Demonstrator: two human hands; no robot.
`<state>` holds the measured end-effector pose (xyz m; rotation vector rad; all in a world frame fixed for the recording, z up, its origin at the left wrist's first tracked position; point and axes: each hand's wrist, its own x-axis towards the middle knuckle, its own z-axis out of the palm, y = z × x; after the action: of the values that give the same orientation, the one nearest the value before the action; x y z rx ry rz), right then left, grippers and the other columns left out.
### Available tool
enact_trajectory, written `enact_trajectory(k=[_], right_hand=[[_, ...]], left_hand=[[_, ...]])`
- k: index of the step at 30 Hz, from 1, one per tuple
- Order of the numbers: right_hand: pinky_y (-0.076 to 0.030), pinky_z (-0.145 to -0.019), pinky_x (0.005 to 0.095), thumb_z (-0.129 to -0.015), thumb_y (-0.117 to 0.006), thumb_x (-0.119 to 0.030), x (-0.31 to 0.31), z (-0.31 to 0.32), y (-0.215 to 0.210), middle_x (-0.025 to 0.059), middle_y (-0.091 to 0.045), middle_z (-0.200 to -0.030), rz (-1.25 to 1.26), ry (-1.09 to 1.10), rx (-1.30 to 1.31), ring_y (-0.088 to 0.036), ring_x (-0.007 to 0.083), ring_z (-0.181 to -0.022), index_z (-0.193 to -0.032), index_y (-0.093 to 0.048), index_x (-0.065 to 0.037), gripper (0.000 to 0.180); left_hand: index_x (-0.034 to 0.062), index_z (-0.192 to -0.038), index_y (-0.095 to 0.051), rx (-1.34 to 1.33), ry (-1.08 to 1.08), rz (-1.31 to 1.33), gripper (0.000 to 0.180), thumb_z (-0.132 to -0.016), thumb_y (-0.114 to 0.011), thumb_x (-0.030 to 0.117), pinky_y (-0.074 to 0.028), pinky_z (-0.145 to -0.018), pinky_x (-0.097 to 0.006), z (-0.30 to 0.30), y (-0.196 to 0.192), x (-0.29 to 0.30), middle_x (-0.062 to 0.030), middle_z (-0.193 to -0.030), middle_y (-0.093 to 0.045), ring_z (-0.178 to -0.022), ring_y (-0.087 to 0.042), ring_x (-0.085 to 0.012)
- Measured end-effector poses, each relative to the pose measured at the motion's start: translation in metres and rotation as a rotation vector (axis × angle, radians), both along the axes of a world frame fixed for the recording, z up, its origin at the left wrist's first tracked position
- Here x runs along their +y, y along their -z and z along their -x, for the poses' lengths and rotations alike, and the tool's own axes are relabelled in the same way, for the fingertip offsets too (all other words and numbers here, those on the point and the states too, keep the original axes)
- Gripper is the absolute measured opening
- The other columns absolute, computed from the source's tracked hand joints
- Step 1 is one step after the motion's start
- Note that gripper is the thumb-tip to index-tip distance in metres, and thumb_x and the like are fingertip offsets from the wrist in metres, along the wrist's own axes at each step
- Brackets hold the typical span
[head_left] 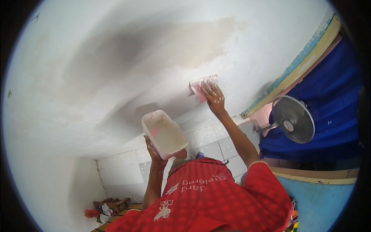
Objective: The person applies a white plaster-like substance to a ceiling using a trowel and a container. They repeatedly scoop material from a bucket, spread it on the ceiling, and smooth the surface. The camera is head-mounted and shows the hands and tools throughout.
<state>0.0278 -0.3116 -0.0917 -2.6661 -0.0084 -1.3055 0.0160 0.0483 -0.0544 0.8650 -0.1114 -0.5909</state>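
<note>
My left hand (154,154) is closed on the side of a white plastic tub (170,133), smeared with pale paste and pink stains, and holds it tilted in front of my chest. In my right hand (214,96) is a flat pink scraper (202,86) coated with white filler. Its edge is against the white wall (174,83), and the fingers press over its back, speckled white. A broad damp-looking beige patch (193,46) spreads on the wall above the scraper. Shadows of my arm and the tub fall across the wall.
A standing fan (293,119) is at the right, before a dark blue curtain (320,100) in a yellow and blue doorway frame (297,63). Spattered grey tiles (210,139) cover the floor. At the lower left, a wooden piece (116,204) stands by a red bundle (92,213).
</note>
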Motion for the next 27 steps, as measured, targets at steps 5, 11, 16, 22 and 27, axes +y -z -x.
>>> enact_trajectory(k=[5, 11, 16, 22, 27], right_hand=[[-0.052, -0.105, 0.0407, -0.09, -0.056, 0.01, 0.012, 0.034, -0.039, 0.0214, -0.069, -0.13, -0.507, 0.186, -0.137, -0.067, 0.0404, -0.12, -0.137, -0.065, -0.006, 0.051], [-0.055, -0.087, 0.0461, -0.105, -0.053, -0.015, -0.013, -0.004, -0.121, 0.0258, -0.071, -0.12, -0.732, 0.489, -0.353, -0.071, 0.0386, -0.108, -0.135, -0.063, 0.0, 0.036], [-0.056, -0.091, 0.0489, -0.098, -0.055, -0.004, 0.104, -0.041, -0.106, 0.015, -0.071, -0.128, -0.287, 0.08, -0.353, -0.07, 0.0387, -0.112, -0.132, -0.064, 0.0, 0.036], [-0.057, -0.087, 0.0361, -0.098, -0.067, -0.009, 0.117, -0.006, -0.028, 0.0062, -0.072, -0.117, -1.42, -0.379, 0.174, -0.071, 0.0199, -0.099, -0.125, -0.065, -0.002, 0.028], [-0.051, -0.078, 0.0287, -0.1, -0.07, -0.018, 0.09, 0.044, -0.082, 0.0004, -0.069, -0.103, -2.056, -0.474, -0.08, -0.066, 0.0118, -0.087, -0.119, -0.066, -0.002, 0.025]], left_hand=[[0.0122, -0.158, -0.033, 0.193, -0.03, 0.153, 0.076, -0.106, -0.03, 0.067, -0.047, -0.112, -0.051, -0.002, -0.009, -0.009, -0.0125, -0.152, -0.048, -0.137, -0.052, -0.0325], [0.0122, -0.158, -0.034, 0.125, -0.041, 0.063, 0.075, -0.106, -0.031, 0.066, -0.046, -0.113, -0.051, 0.002, -0.016, -0.017, -0.0123, -0.152, -0.047, -0.137, -0.052, -0.0323], [0.012, -0.158, -0.034, 0.164, -0.058, 0.095, 0.075, -0.106, -0.032, 0.066, -0.046, -0.113, -0.052, 0.002, -0.011, -0.015, -0.0126, -0.153, -0.047, -0.137, -0.052, -0.033], [0.0118, -0.158, -0.033, 0.199, -0.05, 0.115, 0.076, -0.106, -0.032, 0.067, -0.047, -0.113, -0.052, 0.0, -0.001, -0.009, -0.0128, -0.153, -0.047, -0.138, -0.051, -0.0335], [0.0121, -0.158, -0.033, 0.172, -0.073, 0.119, 0.076, -0.106, -0.031, 0.067, -0.048, -0.112, -0.052, 0.004, 0.008, -0.008, -0.0127, -0.151, -0.048, -0.137, -0.052, -0.033]])
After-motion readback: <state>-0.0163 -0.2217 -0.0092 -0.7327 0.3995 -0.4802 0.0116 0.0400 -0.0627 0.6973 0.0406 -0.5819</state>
